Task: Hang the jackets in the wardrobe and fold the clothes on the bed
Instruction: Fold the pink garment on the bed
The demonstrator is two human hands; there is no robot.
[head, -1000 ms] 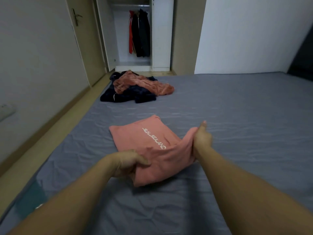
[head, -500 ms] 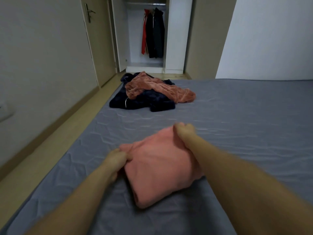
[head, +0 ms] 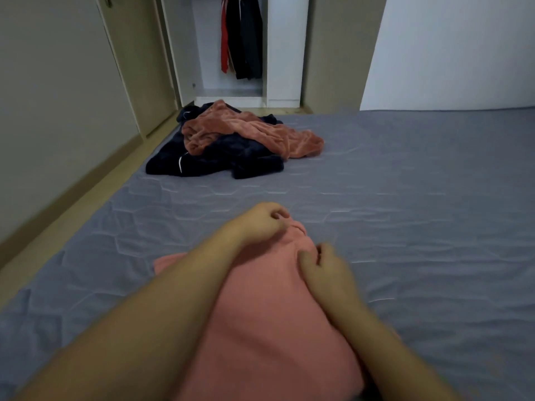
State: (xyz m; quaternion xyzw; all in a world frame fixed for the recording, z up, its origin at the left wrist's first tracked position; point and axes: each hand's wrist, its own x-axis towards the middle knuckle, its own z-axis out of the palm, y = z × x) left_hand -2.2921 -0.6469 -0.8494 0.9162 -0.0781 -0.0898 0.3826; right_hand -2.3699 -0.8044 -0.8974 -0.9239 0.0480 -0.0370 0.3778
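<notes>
A folded pink garment (head: 260, 319) lies on the grey bed (head: 419, 198), close in front of the person, and both bare forearms reach across it. The left hand (head: 262, 219) sits at the garment's far end, its fingers curled down at the cloth's far edge; motion blur makes it impossible to tell whether the fingers actually pinch the fabric or merely hover at it. The right hand (head: 321, 267) lies just beside it, a little nearer the camera, resting on the garment's right edge with the thumb pressing onto the pink cloth and the other fingers loosely bent; whether it holds any fabric cannot be told either. Farther up the bed, near its left far corner and well apart from the hands, lies an unfolded heap: a rust-coloured fleece garment (head: 260, 134) draped over a dark navy garment (head: 214, 160) that has a thin white stripe. Beyond the foot of the bed an open white wardrobe (head: 285, 53) holds hanging jackets (head: 244, 36), one red and the others dark. A beige door (head: 139, 59) stands to the left of the wardrobe, and a strip of pale wooden floor (head: 86, 198) runs along the bed's left side.
</notes>
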